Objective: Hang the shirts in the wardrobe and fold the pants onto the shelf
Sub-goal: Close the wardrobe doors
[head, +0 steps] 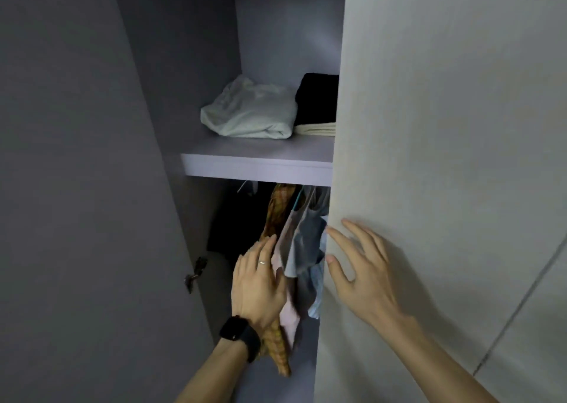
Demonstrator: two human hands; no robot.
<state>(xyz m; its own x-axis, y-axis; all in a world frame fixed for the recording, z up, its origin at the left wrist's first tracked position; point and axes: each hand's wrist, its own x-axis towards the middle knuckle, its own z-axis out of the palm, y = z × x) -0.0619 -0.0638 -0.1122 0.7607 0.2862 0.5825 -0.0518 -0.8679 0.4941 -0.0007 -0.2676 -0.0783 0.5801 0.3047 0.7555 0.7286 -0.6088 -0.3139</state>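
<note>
In the lower centre of the frame the left hand (259, 280) reaches into the open wardrobe (276, 34). Its fingers are straight and close together, laid flat against the hanging shirts (294, 243) rather than gripping them. A ring (261, 262) sits on one finger and a black watch (241, 336) on the wrist. The hand touches an orange plaid shirt (280, 209) and a pink shirt (283, 249). A grey-blue shirt (306, 243) hangs just beside them, against the edge of the right door (429, 126). Left of these, deep in shadow, hangs a dark garment (236, 218); it is too dim to tell what kind. At lower right the right hand (362, 267) rests on the face of the right door near its edge, fingers spread wide and holding nothing. Above the hanging clothes, across the middle of the frame, runs the shelf (257, 163). On it lies a pale folded garment (248, 111), and just to its right a black folded garment (319, 98) sits on top of a cream folded garment (316, 129), both partly hidden by the right door. The left door (76, 187) stands open along the left side, with a metal hinge (194, 275) on its inner edge.
</note>
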